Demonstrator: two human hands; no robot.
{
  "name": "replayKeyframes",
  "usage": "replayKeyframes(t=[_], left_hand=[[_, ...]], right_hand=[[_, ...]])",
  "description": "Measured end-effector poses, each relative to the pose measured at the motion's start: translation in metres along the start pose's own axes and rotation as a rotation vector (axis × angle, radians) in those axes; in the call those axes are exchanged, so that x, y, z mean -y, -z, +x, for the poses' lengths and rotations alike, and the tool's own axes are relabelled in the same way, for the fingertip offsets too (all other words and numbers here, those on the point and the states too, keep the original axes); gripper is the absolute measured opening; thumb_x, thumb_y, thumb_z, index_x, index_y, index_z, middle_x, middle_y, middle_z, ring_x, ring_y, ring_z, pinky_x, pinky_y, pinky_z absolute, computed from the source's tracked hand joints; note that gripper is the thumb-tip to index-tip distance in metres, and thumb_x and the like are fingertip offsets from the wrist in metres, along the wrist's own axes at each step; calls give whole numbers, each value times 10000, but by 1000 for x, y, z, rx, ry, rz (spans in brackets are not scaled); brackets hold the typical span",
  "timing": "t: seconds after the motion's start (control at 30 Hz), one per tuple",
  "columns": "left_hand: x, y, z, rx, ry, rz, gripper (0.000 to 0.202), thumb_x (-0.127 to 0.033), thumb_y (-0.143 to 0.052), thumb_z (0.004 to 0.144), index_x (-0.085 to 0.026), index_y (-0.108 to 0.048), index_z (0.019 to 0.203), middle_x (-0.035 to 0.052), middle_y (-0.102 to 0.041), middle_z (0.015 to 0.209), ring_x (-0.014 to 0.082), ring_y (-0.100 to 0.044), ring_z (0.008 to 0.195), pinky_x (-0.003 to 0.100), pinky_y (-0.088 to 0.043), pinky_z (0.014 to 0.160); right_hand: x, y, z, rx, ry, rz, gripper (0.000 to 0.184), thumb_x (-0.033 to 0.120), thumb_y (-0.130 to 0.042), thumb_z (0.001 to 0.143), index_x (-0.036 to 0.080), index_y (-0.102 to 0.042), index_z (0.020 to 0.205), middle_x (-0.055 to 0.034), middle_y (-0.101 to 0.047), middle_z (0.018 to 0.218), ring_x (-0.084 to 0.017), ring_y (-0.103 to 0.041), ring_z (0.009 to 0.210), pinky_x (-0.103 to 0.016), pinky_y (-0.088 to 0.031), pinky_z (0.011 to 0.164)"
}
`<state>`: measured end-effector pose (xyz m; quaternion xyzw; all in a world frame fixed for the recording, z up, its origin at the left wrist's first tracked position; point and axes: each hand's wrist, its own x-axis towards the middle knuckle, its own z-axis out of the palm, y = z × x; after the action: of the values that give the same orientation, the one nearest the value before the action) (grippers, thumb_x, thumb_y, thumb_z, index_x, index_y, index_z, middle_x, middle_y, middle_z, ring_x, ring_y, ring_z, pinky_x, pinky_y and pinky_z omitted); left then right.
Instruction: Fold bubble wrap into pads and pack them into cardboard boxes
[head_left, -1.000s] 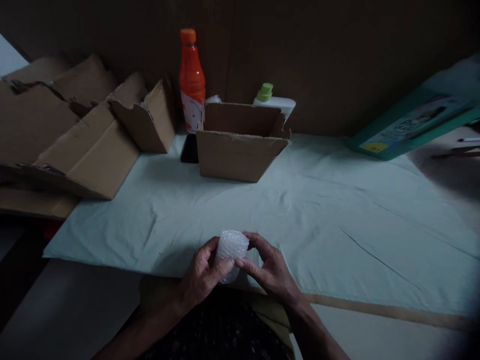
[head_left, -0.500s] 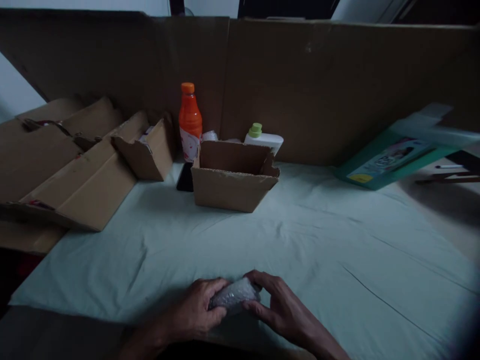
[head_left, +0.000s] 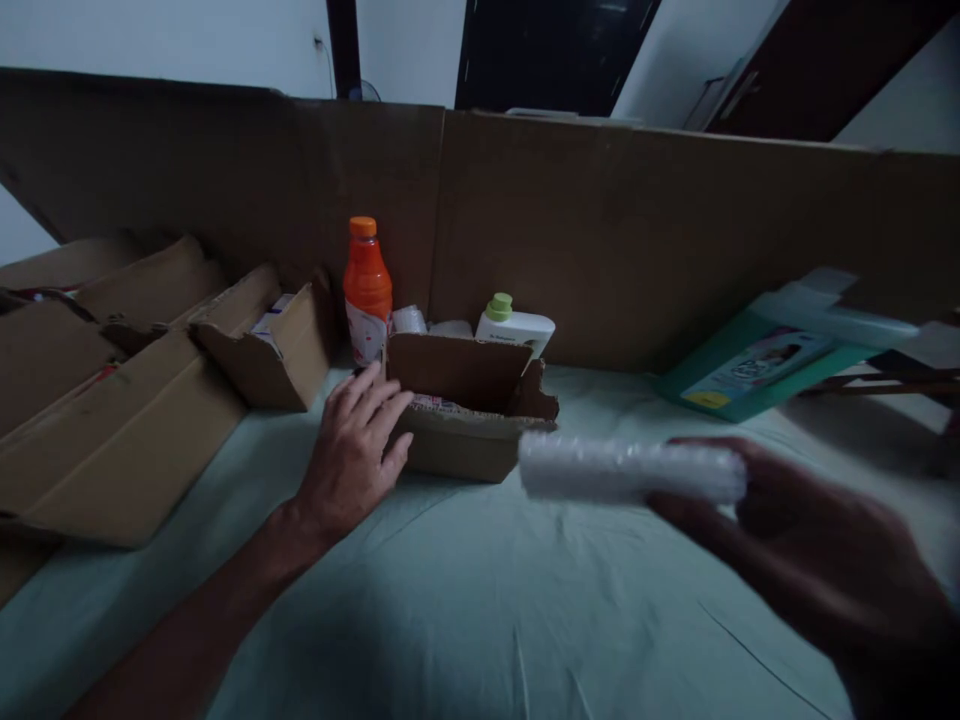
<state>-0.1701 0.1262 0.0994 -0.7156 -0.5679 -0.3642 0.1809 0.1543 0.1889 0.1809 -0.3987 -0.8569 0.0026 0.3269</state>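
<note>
Raised above the cloth, my right hand (head_left: 795,520) grips one end of a bubble-wrapped package (head_left: 630,470), long and pale, blurred by motion. What the wrap encloses cannot be made out. Its free end points left, close to the right front corner of an open cardboard box (head_left: 457,450). At that box's left front corner, my left hand (head_left: 356,430) has its fingers stretched out and holds nothing; whether it touches the cardboard I cannot tell. Inside the box a bit of printed packaging (head_left: 435,402) shows over the front edge.
Behind the box stand an orange bottle (head_left: 367,290) and a white bottle with a green cap (head_left: 517,325). Several cardboard boxes (head_left: 150,430) fill the left side. A green jug (head_left: 757,350) leans at the right. A tall cardboard panel (head_left: 600,230) closes off the back.
Both hands have come up from the front edge and parted. My left hand has let go of the bubble-wrapped package and reached the box; my right hand carries the package up and right.
</note>
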Motion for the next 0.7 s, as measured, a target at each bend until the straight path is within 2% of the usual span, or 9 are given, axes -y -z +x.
replayKeyframes(t=[0.07,0.1,0.17,0.23,0.33,0.43,0.53,0.63,0.7], left_hand=[[3,-7,-1,9,-45,-16,198,-67,-545,901,-137,-653,1051,89,-732,1011,305,-588,1218,570,-397,1114],[3,-9,-5,5,-61,-26,190,-50,-536,901,-152,-657,1005,61,-732,940,287,-614,1164,580,-384,1121],[1,-10,-13,-10,-71,-33,201,-43,-545,900,-174,-656,1004,35,-730,917,270,-632,1111,610,-351,1136],[-1,-10,-19,-24,-70,-30,216,-44,-558,898,-188,-655,1027,30,-732,938,270,-631,1109,630,-332,1144],[-1,-10,-19,-35,-69,-38,214,-41,-555,897,-187,-659,1013,33,-732,928,274,-634,1105,642,-332,1141],[0,-11,-16,-43,-47,-62,205,-47,-553,901,-186,-666,1001,32,-731,911,274,-640,1091,642,-346,1127],[1,-13,-14,-55,-34,-81,200,-49,-563,896,-186,-670,996,32,-732,909,275,-640,1086,641,-353,1120],[1,-16,-14,-57,-36,-93,197,-46,-568,892,-186,-667,989,33,-727,916,278,-634,1094,650,-347,1121],[2,-17,-15,-64,-38,-108,211,-41,-571,887,-192,-660,1004,30,-715,915,273,-628,1101,645,-346,1127]], right_hand=[[-4,0,27,-76,11,-122,359,647,-583,872,300,-657,924,-20,-696,709,-207,-596,508,-324,-433,434],[-4,-3,39,-69,31,-151,359,633,-561,889,287,-654,909,-36,-701,757,-211,-602,537,-327,-430,447],[0,-15,62,2,110,-185,329,552,-529,929,253,-661,892,-70,-707,869,-218,-632,641,-332,-456,518],[9,-32,82,113,200,-271,242,405,-539,931,218,-683,876,-94,-704,912,-233,-648,762,-342,-479,629],[27,-63,107,360,249,-501,150,229,-571,872,193,-717,876,-88,-722,888,-243,-653,851,-349,-462,753],[40,-95,126,606,220,-634,188,206,-565,868,167,-744,910,-114,-753,983,-256,-689,889,-330,-467,749],[42,-128,135,815,161,-666,239,187,-548,888,111,-772,917,-189,-761,982,-306,-724,904,-339,-502,708],[40,-152,138,933,141,-632,215,125,-572,881,100,-784,904,-203,-771,935,-302,-743,920,-333,-526,741],[39,-156,140,978,148,-604,181,131,-605,880,122,-783,853,-172,-781,899,-278,-755,881,-312,-533,731]])
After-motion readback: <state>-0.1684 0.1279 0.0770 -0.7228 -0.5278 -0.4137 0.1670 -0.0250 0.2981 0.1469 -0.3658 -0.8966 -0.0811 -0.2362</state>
